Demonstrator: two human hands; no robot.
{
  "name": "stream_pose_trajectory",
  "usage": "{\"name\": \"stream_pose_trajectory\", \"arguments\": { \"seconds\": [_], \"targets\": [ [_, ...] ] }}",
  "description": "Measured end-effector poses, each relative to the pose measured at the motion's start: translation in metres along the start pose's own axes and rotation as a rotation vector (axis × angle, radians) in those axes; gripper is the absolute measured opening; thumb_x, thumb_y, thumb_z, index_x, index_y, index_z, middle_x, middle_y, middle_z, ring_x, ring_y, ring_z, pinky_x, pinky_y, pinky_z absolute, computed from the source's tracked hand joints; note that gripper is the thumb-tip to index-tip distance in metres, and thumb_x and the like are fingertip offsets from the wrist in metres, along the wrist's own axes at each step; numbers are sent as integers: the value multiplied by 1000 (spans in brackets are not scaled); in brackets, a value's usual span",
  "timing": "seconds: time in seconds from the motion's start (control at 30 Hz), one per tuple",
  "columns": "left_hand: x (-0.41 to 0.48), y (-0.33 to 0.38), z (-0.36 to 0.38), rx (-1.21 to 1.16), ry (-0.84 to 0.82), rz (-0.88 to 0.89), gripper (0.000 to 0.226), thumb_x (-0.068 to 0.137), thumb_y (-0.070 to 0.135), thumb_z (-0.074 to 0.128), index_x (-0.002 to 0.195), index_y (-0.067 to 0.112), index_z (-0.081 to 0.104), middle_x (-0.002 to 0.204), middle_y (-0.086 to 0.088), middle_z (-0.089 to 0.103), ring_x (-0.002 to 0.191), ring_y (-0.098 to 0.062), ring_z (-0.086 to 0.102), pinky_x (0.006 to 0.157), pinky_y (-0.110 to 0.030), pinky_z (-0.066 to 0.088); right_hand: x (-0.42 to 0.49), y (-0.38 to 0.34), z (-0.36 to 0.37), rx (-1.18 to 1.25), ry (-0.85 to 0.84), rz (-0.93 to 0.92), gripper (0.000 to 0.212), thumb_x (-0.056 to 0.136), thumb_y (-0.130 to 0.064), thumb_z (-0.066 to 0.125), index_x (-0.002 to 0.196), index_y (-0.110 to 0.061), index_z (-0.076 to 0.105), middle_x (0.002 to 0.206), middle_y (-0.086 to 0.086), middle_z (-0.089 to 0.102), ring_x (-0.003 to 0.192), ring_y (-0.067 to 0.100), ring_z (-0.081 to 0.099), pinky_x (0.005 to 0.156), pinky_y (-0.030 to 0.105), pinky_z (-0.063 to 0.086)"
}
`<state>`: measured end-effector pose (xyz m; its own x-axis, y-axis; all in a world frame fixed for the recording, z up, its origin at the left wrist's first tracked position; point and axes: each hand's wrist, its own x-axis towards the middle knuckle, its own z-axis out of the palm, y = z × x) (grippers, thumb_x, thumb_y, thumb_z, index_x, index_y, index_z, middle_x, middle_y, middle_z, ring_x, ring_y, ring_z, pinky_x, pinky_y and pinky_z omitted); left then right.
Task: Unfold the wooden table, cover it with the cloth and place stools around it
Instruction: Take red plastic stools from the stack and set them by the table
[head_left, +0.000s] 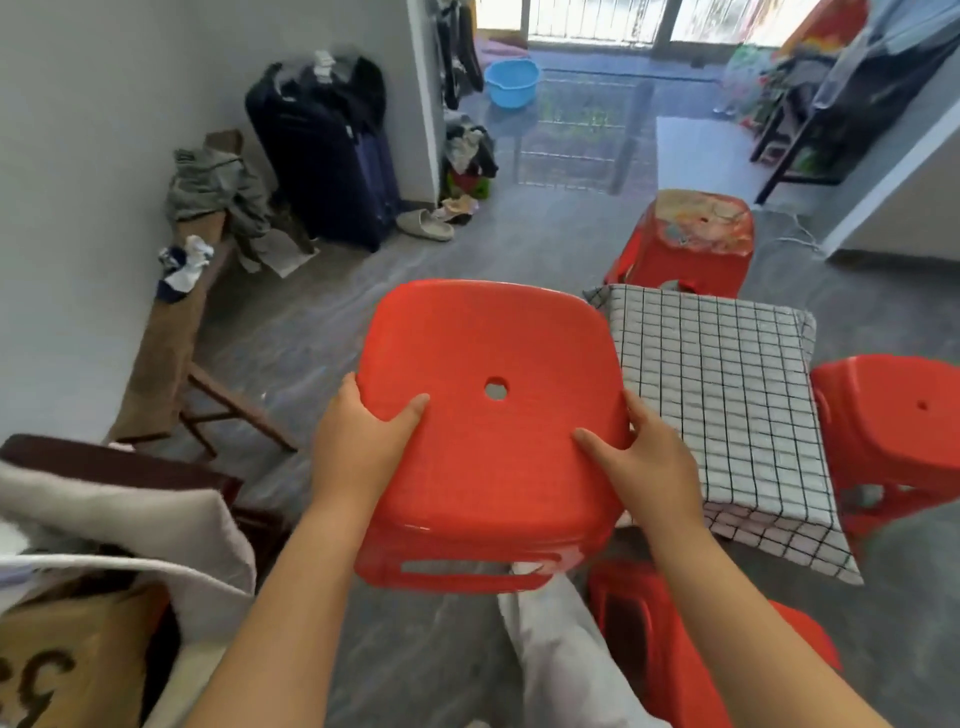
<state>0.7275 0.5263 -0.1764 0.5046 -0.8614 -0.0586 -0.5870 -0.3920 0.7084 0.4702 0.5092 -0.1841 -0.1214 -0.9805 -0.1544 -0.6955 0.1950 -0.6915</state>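
While both hands, left hand (363, 436) and right hand (644, 457), clamp the red stool (493, 415) at frame centre, the cloth-covered table (727, 405) lies just right, nearer the right hand.

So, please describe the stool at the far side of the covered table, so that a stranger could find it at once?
Find the low table under the checked cloth, right of centre. Red plastic stools stand around it, and the far stool is just beyond its far edge, toward the bright doorway. Unlike the plain red seat of the held stool, its seat is worn, with a faded, patchy pale top.
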Motion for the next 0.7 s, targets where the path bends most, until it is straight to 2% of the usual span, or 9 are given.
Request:
{"name": "stream_pose_trajectory", "arguments": {
  "seconds": [0.07, 0.13, 0.23, 0.3, 0.37, 0.43, 0.5, 0.57, 0.7],
  "targets": [
    [39, 12, 22, 4, -25, -7, 68, 76, 52, 70, 127, 11, 51, 123, -10, 61, 113, -30, 56, 89, -35, 42, 44, 1, 7, 48, 3, 32, 76, 74, -50, 71, 141, -33, 40, 121, -7, 64, 107, 16, 61, 84, 33, 49],
    [77, 20, 47, 14, -52, -17, 64, 76, 52, 71, 122, 13, 54, 119, -8, 63, 110, -29, 58, 86, -34, 42, 91, 3, 14, 75, -9, 46, 77, 74, -47, 73, 141, -30, 40, 125, -6, 62, 110, 16, 60, 86, 32, 48],
    [138, 21, 83, 35, -90, -73, 59, 75, 56, 69, 115, 12, 58, 112, -7, 66, 104, -29, 60, 81, -35, 43, 158, 3, 27, 107, -67, 66, 71, 77, -42, 73, 139, -26, 43, 121, -9, 61, 110, 14, 59, 82, 28, 45],
    [180, 19, 105, 44, -136, -126, 57, 77, 56, 67, 113, 12, 59, 110, -7, 66, 102, -29, 61, 79, -34, 43, 200, 7, 39, 156, -102, 103, 66, 79, -40, 72, 137, -24, 45, 119, -10, 60, 112, 13, 57, 87, 31, 47],
    [217, 15, 127, 44, -190, -160, 52, 80, 54, 65, 111, 12, 60, 109, -8, 67, 101, -29, 61, 77, -34, 42, 237, 14, 54, 191, -141, 166, 66, 80, -40, 70, 137, -23, 43, 128, -4, 58, 115, 14, 56, 94, 37, 48],
    [250, 6, 150, 42, -256, -197, 49, 82, 51, 65, 112, 12, 60, 110, -8, 67, 101, -29, 61, 76, -33, 42, 268, 21, 70, 220, -184, 244, 73, 80, -38, 70, 142, -19, 36, 136, 1, 54, 120, 15, 54, 98, 37, 45],
    [278, -6, 175, 36, -328, -240, 58, 77, 56, 66, 115, 13, 59, 113, -7, 66, 103, -28, 61, 82, -36, 46, 295, 31, 89, 232, -227, 301, 74, 82, -33, 71, 144, -14, 34, 137, 3, 53, 116, 11, 53, 96, 30, 43],
    [303, -19, 200, 29, -401, -273, 72, 67, 65, 59, 118, 14, 57, 115, -6, 66, 105, -27, 61, 89, -41, 48, 315, 44, 111, 218, -250, 335, 66, 83, -29, 71, 140, -13, 41, 133, 3, 57, 109, 9, 54, 93, 27, 43],
    [347, -51, 260, 37, -500, -294, 73, 67, 64, 59, 120, 13, 56, 117, -6, 65, 107, -26, 61, 94, -43, 47, 352, 80, 161, 209, -256, 421, 65, 81, -31, 71, 138, -16, 43, 128, -1, 59, 117, 17, 56, 99, 38, 46]
  ]
}}
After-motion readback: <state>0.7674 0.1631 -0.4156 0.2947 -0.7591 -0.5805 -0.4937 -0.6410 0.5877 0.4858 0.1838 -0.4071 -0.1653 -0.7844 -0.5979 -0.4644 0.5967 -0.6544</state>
